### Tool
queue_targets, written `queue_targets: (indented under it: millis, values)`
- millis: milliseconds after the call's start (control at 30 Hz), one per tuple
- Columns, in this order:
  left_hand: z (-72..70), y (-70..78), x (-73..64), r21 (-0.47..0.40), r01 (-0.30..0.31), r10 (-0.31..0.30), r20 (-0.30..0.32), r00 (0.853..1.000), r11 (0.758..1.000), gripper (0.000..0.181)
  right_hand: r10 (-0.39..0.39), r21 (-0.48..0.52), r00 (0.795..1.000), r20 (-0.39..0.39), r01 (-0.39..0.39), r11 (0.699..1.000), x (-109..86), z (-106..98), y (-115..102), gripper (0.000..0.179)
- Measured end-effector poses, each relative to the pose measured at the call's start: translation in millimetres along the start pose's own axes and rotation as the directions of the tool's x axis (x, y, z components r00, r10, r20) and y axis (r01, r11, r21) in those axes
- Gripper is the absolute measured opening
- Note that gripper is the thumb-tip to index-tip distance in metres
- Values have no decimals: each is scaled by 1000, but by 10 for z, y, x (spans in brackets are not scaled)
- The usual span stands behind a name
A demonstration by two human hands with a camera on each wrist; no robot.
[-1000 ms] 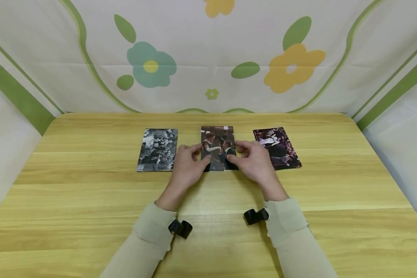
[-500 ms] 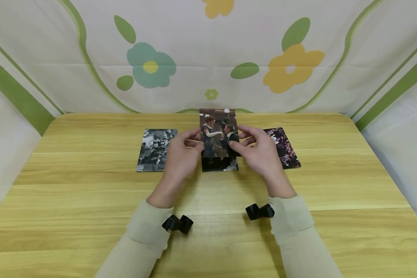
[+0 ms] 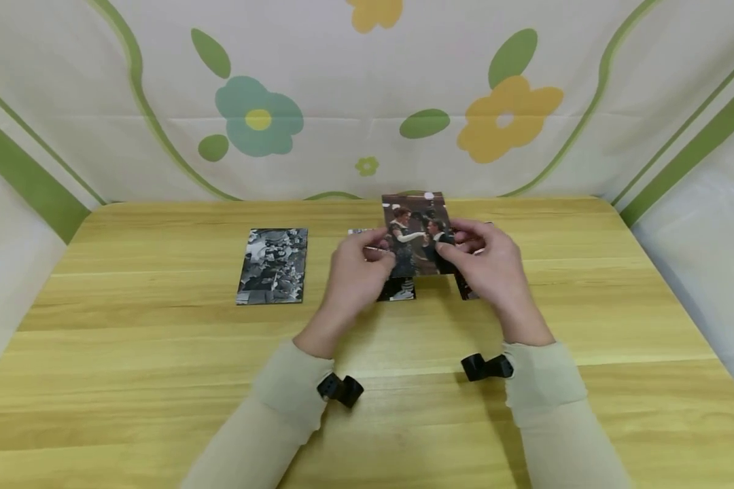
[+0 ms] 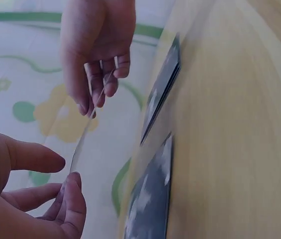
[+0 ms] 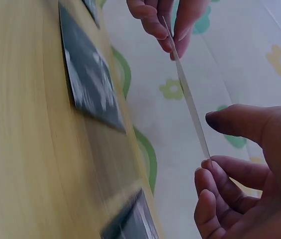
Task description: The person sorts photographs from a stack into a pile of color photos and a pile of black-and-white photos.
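Observation:
Between my two hands a colour photo card (image 3: pixel 418 234) is held up off the table, showing two people. My left hand (image 3: pixel 357 278) pinches its left edge between thumb and fingers. My right hand (image 3: pixel 495 272) has its fingers at the right edge and its thumb over the front. Seen edge-on in both wrist views, the thin card (image 4: pixel 83 137) stands well clear of the tabletop. Partly hidden beneath the left hand and the card lies a middle photo pile (image 3: pixel 400 291). A dark right-hand photo pile (image 3: pixel 467 288) is mostly covered by the right hand.
A black-and-white photo (image 3: pixel 273 266) lies to the left on the wooden table (image 3: pixel 128 367). Behind the table's far edge hangs a white cloth (image 3: pixel 342 81) with printed flowers. Small black cameras (image 3: pixel 340 390) sit on both wrists.
Both hands have lifted the colour photo card from the middle pile, exposing another picture below. They have then carried it to the right, toward the right-hand pile.

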State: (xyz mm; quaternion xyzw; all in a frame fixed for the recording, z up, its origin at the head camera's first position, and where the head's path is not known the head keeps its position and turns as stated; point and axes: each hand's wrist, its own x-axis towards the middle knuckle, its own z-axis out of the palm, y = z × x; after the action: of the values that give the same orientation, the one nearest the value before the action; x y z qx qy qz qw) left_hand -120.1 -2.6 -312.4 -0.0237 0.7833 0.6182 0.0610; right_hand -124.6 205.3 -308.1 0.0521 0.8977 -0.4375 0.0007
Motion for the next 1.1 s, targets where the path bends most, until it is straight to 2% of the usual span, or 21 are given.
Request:
queue_targets:
  millis: [100, 267, 400, 600, 800, 1100]
  values:
    - [227, 32, 19, 8, -18, 18, 37, 999, 1000, 53, 12, -20, 999, -44, -13, 1000, 14, -152, 138, 57]
    - [624, 93, 7, -38, -19, 21, 75, 997, 999, 58, 31, -63, 993, -118, -38, 997, 14, -391, 387, 55]
    - [815, 133, -11, -46, -20, 24, 78, 997, 999, 57, 56, -80, 987, -148, -68, 994, 13, -499, 509, 56]
    - [916, 156, 9, -20, -15, 16, 74, 997, 1000, 59, 56, -107, 987, -153, -73, 992, 27, -576, 544, 57]
    - [1016, 77, 44, 25, -12, 9, 121, 993, 1000, 57, 82, -116, 984, -157, -101, 988, 42, -601, 624, 56]
    - [1128, -100, 113, 171, 4, -29, 145, 989, 985, 57, 127, -228, 989, -80, -142, 963, 126, -431, 812, 53]
